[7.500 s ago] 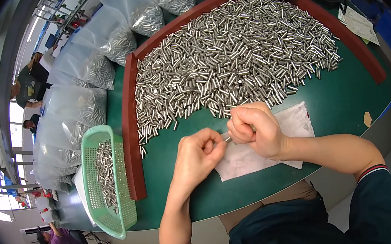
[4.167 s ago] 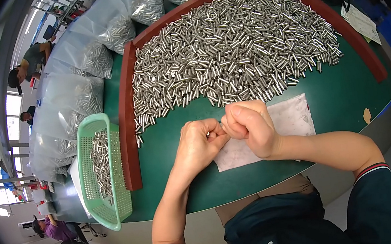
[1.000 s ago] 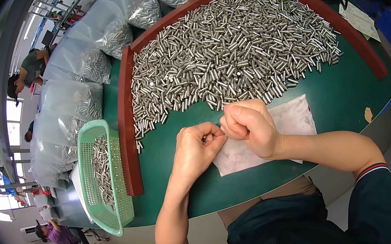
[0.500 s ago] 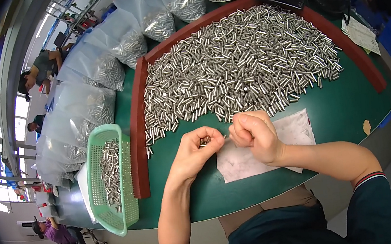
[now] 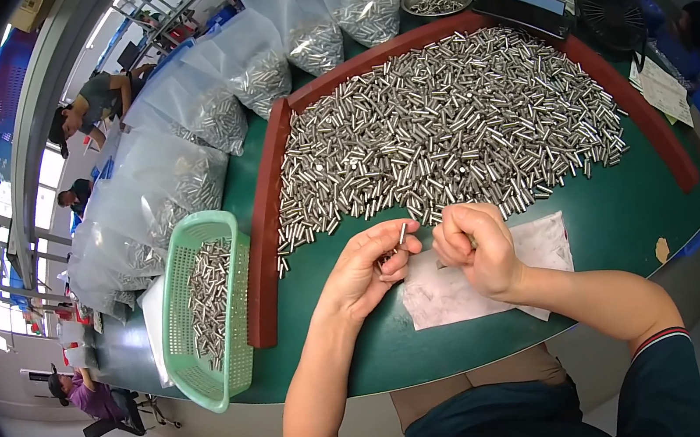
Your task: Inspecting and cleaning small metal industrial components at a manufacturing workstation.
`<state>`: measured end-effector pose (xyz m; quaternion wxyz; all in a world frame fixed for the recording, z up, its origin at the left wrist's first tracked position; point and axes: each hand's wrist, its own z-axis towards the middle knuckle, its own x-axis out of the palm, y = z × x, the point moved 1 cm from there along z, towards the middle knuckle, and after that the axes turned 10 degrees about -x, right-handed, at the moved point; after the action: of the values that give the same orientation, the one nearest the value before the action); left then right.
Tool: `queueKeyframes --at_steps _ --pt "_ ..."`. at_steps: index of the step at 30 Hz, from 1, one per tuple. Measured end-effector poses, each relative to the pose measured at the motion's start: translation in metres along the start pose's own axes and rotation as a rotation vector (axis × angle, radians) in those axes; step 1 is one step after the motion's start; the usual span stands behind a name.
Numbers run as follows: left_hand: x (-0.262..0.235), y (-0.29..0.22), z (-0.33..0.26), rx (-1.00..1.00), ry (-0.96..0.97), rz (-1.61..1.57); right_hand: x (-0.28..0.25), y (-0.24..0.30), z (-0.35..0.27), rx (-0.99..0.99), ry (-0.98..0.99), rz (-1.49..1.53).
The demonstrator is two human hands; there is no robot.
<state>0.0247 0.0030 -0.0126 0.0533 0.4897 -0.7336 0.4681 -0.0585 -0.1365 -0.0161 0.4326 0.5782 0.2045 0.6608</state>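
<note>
My left hand (image 5: 368, 266) pinches a short metal pin (image 5: 402, 234) upright between thumb and fingertips, with more pins seeming to rest in its palm. My right hand (image 5: 478, 248) is curled into a loose fist just to the right, over a white cloth (image 5: 540, 248); what it holds is hidden. A big heap of shiny metal pins (image 5: 445, 131) lies on the green table (image 5: 630, 199) just beyond both hands, inside a dark red frame (image 5: 262, 256).
A green plastic basket (image 5: 186, 346) with pins sits left of the red frame. Clear bags of pins (image 5: 184, 169) line the far left and back. A metal bowl (image 5: 432, 1), a black fan (image 5: 610, 7) and papers (image 5: 664, 89) stand at the back right. Other people sit far left.
My hands have drawn slightly apart. The left hand now holds one pin up at its fingertips; the view has shifted a little.
</note>
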Motion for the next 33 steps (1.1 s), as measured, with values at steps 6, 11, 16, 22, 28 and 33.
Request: queueKeyframes --at_steps 6,11,16,22,28,33 --pt "-0.033 -0.017 -0.005 0.306 -0.247 -0.053 -0.001 0.000 -0.001 -0.010 -0.011 0.052" --pt "-0.044 -0.021 -0.001 0.625 -0.715 0.686 0.000 -0.001 -0.001 -0.015 -0.003 0.046" --pt "-0.032 -0.014 0.011 0.688 -1.077 1.276 0.001 0.000 -0.001 -0.017 -0.005 0.038" --pt "-0.024 -0.010 0.009 0.649 -0.938 1.322 0.003 0.001 -0.002 -0.014 0.003 0.031" --pt "0.020 0.005 -0.011 0.332 -0.464 1.231 -0.005 -0.002 -0.002 -0.017 -0.007 0.037" --pt "0.025 0.013 -0.010 0.325 -0.416 1.279 -0.006 0.009 0.001 -0.022 0.016 0.091"
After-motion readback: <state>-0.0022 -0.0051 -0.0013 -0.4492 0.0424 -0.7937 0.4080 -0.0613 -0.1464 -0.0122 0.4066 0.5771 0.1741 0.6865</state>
